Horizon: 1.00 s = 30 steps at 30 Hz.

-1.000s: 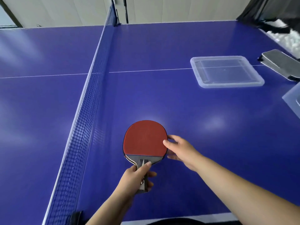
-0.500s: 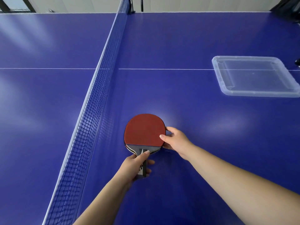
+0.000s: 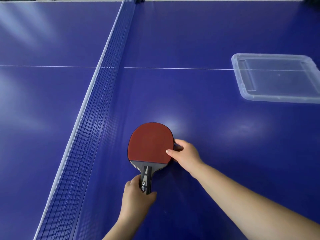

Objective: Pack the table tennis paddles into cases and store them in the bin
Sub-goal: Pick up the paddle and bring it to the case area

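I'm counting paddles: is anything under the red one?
A dark rim peeks out along the red paddle's right edge, perhaps a second paddle; the rest is covered. Both hands, left and right, hold it.

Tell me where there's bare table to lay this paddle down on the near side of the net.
Bare blue table lies between the net and the clear plastic lid, beyond the paddle, and to the right of the right hand. It is crowded only at the paddle, where the left hand grips the handle.
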{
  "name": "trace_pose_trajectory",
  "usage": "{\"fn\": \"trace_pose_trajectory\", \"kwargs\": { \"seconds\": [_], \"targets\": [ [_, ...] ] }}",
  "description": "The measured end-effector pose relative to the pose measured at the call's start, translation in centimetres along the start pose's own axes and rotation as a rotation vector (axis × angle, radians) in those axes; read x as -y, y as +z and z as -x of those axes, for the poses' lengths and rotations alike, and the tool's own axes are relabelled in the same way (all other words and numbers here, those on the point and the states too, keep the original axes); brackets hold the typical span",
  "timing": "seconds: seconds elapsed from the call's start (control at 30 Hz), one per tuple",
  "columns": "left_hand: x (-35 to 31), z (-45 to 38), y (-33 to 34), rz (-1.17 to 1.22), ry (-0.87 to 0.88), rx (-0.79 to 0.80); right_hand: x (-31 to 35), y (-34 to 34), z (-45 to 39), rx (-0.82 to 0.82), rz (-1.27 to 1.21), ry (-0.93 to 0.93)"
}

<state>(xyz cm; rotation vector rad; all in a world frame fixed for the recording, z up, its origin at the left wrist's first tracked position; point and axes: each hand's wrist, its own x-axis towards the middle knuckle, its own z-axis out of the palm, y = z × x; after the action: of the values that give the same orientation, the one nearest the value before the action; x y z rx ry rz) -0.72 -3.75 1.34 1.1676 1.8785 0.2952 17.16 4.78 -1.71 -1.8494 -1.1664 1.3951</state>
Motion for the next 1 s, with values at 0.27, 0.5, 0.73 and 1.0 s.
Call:
{"fn": "trace_pose_trajectory", "kwargs": {
  "seconds": [0.27, 0.5, 0.73, 1.0],
  "targets": [
    [0.7, 0.2, 2.6, 0.108, -0.055, -0.172, -0.3, 0.3, -0.4, 0.006, 0.056, 0.011],
    [1.3, 0.0, 3.4, 0.051, -0.052, -0.203, -0.6, 0.5, -0.5, -0.004, 0.068, 0.032],
    [1.6, 0.2, 3.0, 0.011, -0.014, -0.163, -0.1, 0.1, 0.3, 0.010, 0.083, 0.057],
    [0.9, 1.2, 1.7, -0.153, 0.039, -0.171, -1.1, -3.0, 4.8, -0.078, 0.180, 0.044]
  ]
}}
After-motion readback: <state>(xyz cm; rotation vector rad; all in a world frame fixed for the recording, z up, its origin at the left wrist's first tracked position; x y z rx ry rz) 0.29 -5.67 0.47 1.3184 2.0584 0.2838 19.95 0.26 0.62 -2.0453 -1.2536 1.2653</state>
